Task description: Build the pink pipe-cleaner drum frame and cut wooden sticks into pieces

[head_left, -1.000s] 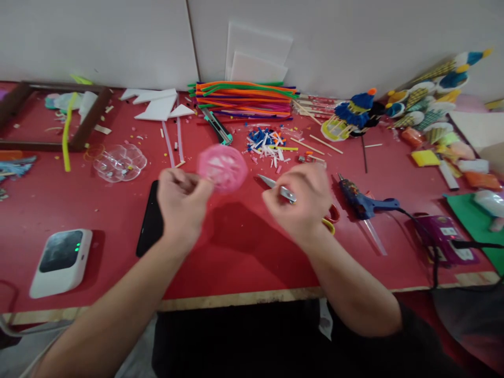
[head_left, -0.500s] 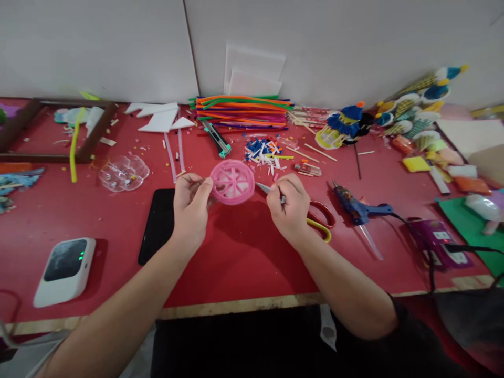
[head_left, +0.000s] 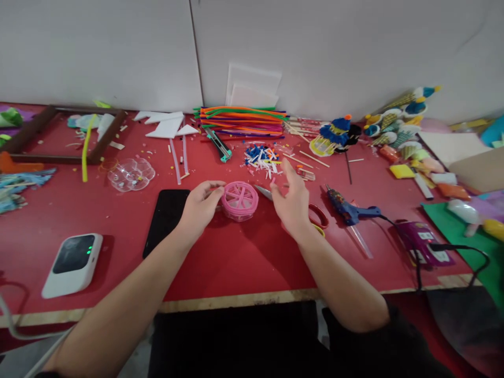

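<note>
A small round pink container, its top rim crossed by spoke-like pink strips and its side see-through, is at the middle of the table. My left hand pinches its left edge between thumb and fingers. To the right of it, my right hand has thumb and index finger spread apart. A tiny pink bit shows by the right thumb tip; whether it touches the skin I cannot tell. Scissors with red and yellow handles lie partly hidden beneath my right hand, blade tips pointing left.
A black phone lies left of the container. Behind are a utility knife, a pile of cut bits and bundled pipe cleaners. A glue gun with its cord is at right, a white device at left.
The pink container has come down toward the table and tilted so its side shows. My right hand has opened from a closed pinch. The view has shifted slightly.
</note>
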Demonstrator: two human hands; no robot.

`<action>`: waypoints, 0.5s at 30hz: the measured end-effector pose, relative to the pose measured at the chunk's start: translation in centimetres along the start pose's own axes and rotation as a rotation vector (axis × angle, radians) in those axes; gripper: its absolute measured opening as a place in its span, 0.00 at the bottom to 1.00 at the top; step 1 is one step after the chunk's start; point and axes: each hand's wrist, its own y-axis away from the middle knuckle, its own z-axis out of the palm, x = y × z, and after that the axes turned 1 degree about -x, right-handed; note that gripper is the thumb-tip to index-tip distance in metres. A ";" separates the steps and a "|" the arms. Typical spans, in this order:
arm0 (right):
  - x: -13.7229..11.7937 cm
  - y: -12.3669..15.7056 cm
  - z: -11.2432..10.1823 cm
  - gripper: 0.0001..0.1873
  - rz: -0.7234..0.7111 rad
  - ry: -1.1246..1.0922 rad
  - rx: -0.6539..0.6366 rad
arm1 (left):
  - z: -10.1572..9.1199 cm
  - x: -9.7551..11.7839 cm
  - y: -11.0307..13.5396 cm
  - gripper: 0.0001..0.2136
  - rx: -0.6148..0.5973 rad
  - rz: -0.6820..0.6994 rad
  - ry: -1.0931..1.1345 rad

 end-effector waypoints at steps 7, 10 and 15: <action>-6.2 1.3 -1.1 0.08 -0.433 0.007 -0.220 | -0.1 0.3 0.7 0.06 -0.099 0.022 0.038; -7.4 1.8 -0.7 0.10 -0.462 0.124 -0.281 | 0.0 0.3 1.1 0.08 -0.142 0.024 0.021; -7.2 1.6 -0.1 0.08 -0.423 0.110 -0.306 | 0.0 0.4 1.1 0.09 -0.146 -0.033 0.050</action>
